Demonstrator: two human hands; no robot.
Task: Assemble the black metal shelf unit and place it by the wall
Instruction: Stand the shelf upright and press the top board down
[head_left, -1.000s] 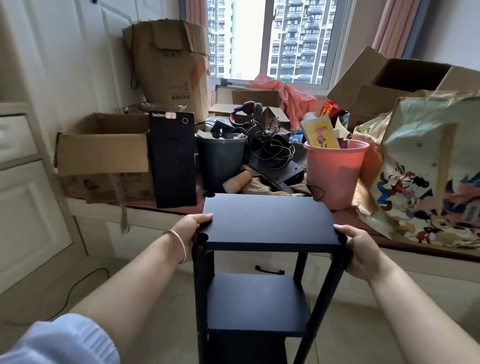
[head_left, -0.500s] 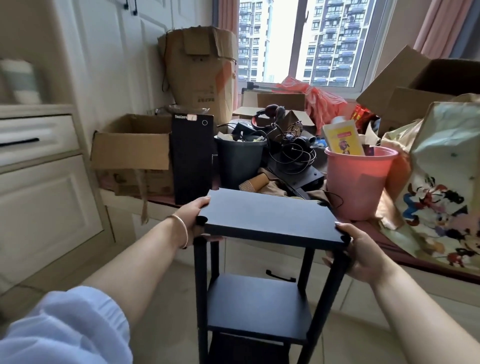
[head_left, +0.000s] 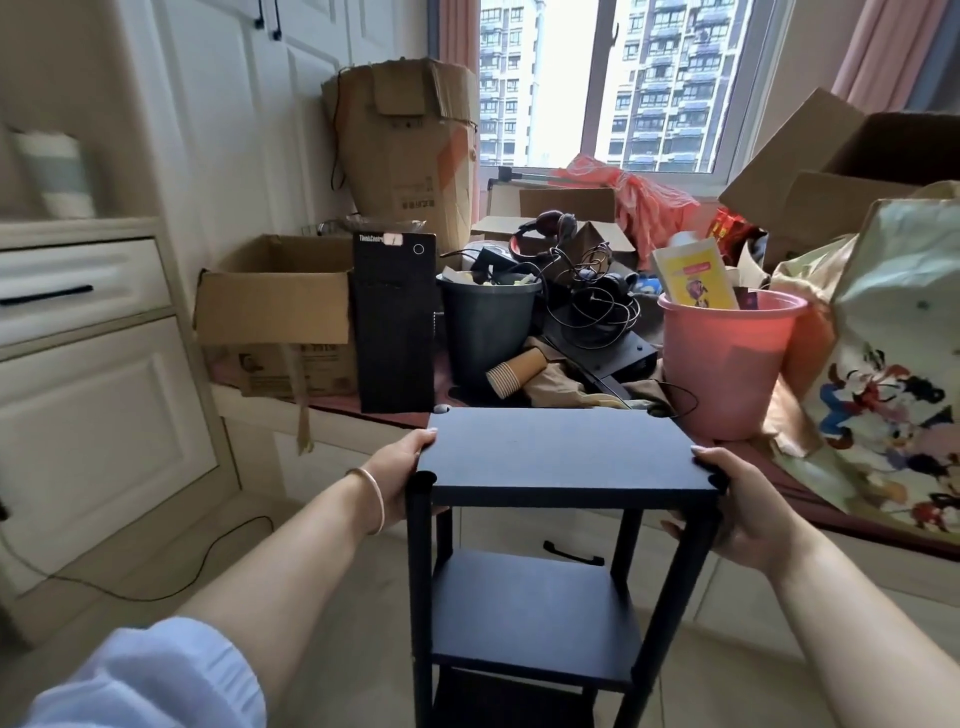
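The white cabinet wall (head_left: 156, 364) fills the left side, and the cluttered window ledge (head_left: 332, 408) runs across the back, loaded with cardboard boxes, a black computer tower (head_left: 395, 322), a dark bin (head_left: 488, 327) and a pink bucket (head_left: 727, 358). Front and centre is the black shelf unit (head_left: 550, 457), upright, fully put together by the look of it, top board level, a lower board showing beneath, its far edge just short of the ledge. So assembly looks done and this is the carrying-and-placing step. The left hand (head_left: 400, 478) grasps the top board's left edge near the front post, thumb on top, fingers tucked underneath; the right hand (head_left: 743, 509) clasps the right front corner the same way, thumb over the edge. Whether the feet are on the floor or lifted, I can't tell; they're out of view. Next call, I'd say: keep it level, steer it towards free wall, watch the cable (head_left: 156, 577) trailing on the floor at left, and set all four feet down squarely.
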